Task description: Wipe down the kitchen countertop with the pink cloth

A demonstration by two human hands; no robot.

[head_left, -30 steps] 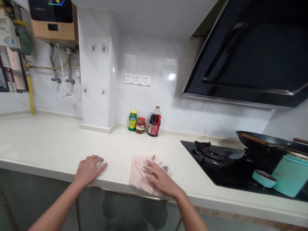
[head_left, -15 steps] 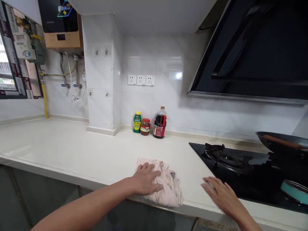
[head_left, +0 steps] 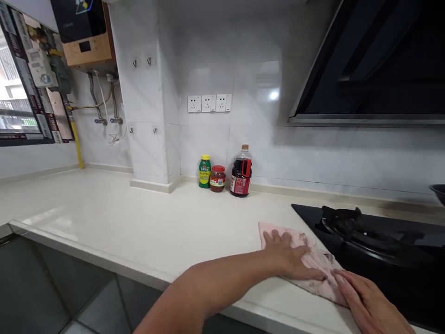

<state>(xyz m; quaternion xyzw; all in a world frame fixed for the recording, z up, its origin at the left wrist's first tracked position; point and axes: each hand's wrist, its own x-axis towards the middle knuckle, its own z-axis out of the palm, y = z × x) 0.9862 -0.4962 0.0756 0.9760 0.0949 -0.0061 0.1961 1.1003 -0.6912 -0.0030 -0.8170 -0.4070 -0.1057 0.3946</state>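
A pale pink cloth [head_left: 292, 234] lies spread on the white countertop [head_left: 139, 227], its right edge against the black gas stove [head_left: 313, 215]. My left hand [head_left: 290, 257] rests flat on the cloth, fingers spread, pressing it down. At the cloth's right corner, my right hand [head_left: 368, 297] has its fingers close together, touching and apparently pinching the edge. Part of the cloth is hidden under both hands.
A green bottle with a yellow cap [head_left: 205, 171], a red-lidded jar [head_left: 218, 179] and a dark sauce bottle [head_left: 241, 174] stand against the back wall. A burner grate [head_left: 361, 236] sits on the stove, below the range hood [head_left: 382, 69]. A pan edge [head_left: 440, 192] shows at far right.
My left hand has slid the cloth rightward across the counter to the stove's edge, and the cloth is flatter. My right hand now meets the cloth. The view has shifted.
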